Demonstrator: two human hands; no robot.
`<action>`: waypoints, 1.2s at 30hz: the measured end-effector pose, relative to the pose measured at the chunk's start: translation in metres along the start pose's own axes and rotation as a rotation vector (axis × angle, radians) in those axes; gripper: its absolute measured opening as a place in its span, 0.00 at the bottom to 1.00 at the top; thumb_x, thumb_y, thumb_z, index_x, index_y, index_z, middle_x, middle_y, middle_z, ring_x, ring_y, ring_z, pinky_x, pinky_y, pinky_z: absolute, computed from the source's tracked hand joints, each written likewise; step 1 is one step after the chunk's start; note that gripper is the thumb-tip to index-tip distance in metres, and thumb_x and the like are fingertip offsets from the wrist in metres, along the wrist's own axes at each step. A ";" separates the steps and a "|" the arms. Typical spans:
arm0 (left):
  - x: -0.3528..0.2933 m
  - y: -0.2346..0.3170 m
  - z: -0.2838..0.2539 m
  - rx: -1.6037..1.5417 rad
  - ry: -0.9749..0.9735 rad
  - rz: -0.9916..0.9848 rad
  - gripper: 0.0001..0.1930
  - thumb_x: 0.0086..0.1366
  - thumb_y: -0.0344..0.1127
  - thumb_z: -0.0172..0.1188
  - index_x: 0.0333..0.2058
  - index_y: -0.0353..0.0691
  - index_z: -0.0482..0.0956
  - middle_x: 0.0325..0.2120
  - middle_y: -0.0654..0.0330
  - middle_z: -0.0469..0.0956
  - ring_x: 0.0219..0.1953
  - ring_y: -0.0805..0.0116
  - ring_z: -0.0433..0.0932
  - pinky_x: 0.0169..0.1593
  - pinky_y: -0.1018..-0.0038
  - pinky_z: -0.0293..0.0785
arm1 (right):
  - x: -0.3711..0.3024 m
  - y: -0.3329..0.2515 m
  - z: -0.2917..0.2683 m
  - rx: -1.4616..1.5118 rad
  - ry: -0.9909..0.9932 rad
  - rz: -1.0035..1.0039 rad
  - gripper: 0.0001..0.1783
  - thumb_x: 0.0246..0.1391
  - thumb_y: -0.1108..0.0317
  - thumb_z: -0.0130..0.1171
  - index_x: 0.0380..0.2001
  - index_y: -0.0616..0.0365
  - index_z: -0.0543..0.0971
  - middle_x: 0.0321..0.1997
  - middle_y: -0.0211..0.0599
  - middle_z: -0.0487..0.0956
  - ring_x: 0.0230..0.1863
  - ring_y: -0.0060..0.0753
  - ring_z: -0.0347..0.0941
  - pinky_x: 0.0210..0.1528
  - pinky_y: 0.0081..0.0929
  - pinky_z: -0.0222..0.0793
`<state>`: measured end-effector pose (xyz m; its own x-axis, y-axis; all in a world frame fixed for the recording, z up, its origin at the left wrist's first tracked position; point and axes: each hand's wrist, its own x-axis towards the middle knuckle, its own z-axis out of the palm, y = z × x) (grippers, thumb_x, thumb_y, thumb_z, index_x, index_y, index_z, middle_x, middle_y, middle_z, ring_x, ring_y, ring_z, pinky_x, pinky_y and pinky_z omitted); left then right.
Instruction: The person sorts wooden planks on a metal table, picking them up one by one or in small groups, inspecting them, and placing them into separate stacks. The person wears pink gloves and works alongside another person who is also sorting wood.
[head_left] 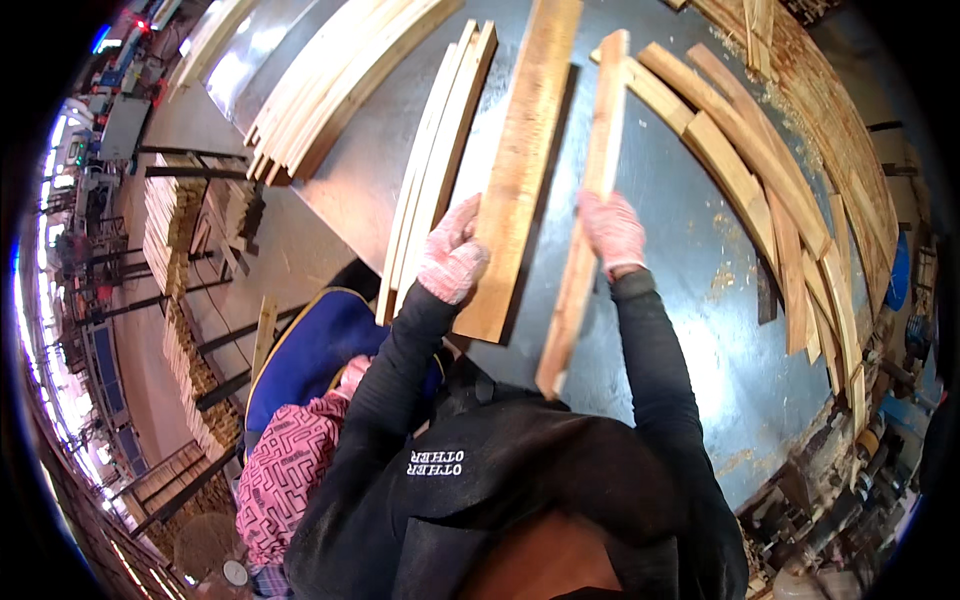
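Note:
My left hand (453, 258), in a pinkish-white glove, grips the left edge of a wide wooden board (522, 150). The board lies lengthwise away from me, with a dark shadow along its right side. To the right, my gloved right hand (613, 232) is closed around the middle of a narrow wooden strip (608, 110). Its near end points toward my body, and its far end is beside the pale offcuts. Left of the board, a few slim pale strips (440, 140) lie side by side, close to my left hand. Under everything is a grey metal tabletop (680, 260).
A stack of pale boards (345, 85) sits at the table's far left. Curved offcuts (735, 175) pile up along the right, near sawdust. Close on my left is another person in a blue vest (310, 350) with a patterned pink sleeve (285, 470). Stacked lumber (175, 240) stands beyond.

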<state>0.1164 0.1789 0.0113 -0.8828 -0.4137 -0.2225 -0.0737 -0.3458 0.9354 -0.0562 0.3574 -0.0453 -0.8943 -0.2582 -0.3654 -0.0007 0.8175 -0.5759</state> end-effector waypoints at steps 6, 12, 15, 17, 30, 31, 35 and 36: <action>0.060 0.038 -0.036 0.281 0.116 0.124 0.37 0.53 0.14 0.46 0.65 0.29 0.57 0.61 0.52 0.67 0.62 0.65 0.67 0.62 0.73 0.63 | 0.030 -0.116 0.075 -0.052 -0.233 -0.436 0.26 0.66 0.48 0.38 0.40 0.61 0.74 0.34 0.57 0.80 0.40 0.61 0.77 0.45 0.49 0.73; 0.053 0.048 -0.010 0.766 0.042 0.001 0.34 0.59 0.27 0.51 0.65 0.26 0.56 0.59 0.40 0.68 0.62 0.59 0.68 0.64 0.73 0.62 | 0.053 -0.122 0.041 1.765 -0.567 0.110 0.31 0.65 0.48 0.50 0.58 0.65 0.70 0.50 0.40 0.78 0.50 0.33 0.74 0.52 0.28 0.71; 0.026 0.017 0.022 0.570 -0.092 -0.083 0.40 0.61 0.43 0.64 0.66 0.34 0.56 0.52 0.42 0.75 0.55 0.54 0.75 0.59 0.68 0.68 | 0.069 -0.123 0.013 1.268 -0.099 0.046 0.29 0.64 0.54 0.56 0.59 0.65 0.68 0.51 0.40 0.77 0.52 0.30 0.72 0.57 0.23 0.66; 0.028 0.019 0.036 0.307 -0.117 -0.658 0.28 0.64 0.46 0.62 0.57 0.35 0.68 0.27 0.55 0.78 0.21 0.69 0.76 0.25 0.70 0.75 | 0.080 -0.128 -0.007 1.194 -0.018 0.009 0.30 0.64 0.55 0.56 0.60 0.65 0.68 0.53 0.39 0.76 0.52 0.28 0.71 0.58 0.22 0.65; 0.532 0.211 -0.063 1.565 0.432 0.195 0.27 0.58 0.52 0.60 0.43 0.32 0.75 0.35 0.42 0.82 0.40 0.49 0.83 0.41 0.58 0.79 | 0.116 0.007 -0.071 0.556 0.280 -0.131 0.29 0.62 0.59 0.56 0.60 0.66 0.67 0.46 0.40 0.76 0.44 0.30 0.73 0.48 0.27 0.71; 0.551 0.195 -0.042 1.381 0.369 0.223 0.27 0.59 0.50 0.60 0.46 0.31 0.73 0.37 0.43 0.81 0.39 0.51 0.82 0.40 0.60 0.79 | 0.118 0.036 -0.080 0.371 0.375 -0.165 0.31 0.60 0.59 0.58 0.62 0.63 0.66 0.51 0.44 0.75 0.48 0.36 0.73 0.51 0.30 0.71; 0.559 0.148 0.042 0.675 0.119 0.162 0.30 0.61 0.41 0.61 0.57 0.30 0.66 0.42 0.45 0.79 0.35 0.58 0.81 0.36 0.68 0.80 | 0.118 0.062 -0.153 -0.319 0.594 -0.157 0.41 0.52 0.51 0.63 0.65 0.57 0.64 0.61 0.52 0.70 0.61 0.54 0.66 0.62 0.42 0.64; 0.539 0.116 0.071 0.616 -0.058 0.100 0.30 0.63 0.35 0.60 0.60 0.31 0.62 0.43 0.49 0.78 0.32 0.62 0.80 0.34 0.68 0.79 | 0.123 0.088 -0.169 -0.511 0.646 -0.110 0.44 0.50 0.48 0.64 0.66 0.56 0.62 0.62 0.51 0.68 0.63 0.55 0.63 0.64 0.45 0.61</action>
<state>-0.4010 -0.0243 0.0192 -0.9218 -0.3663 -0.1270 -0.2282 0.2479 0.9415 -0.2416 0.4845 -0.0177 -0.9578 -0.1314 0.2558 -0.1672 0.9781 -0.1237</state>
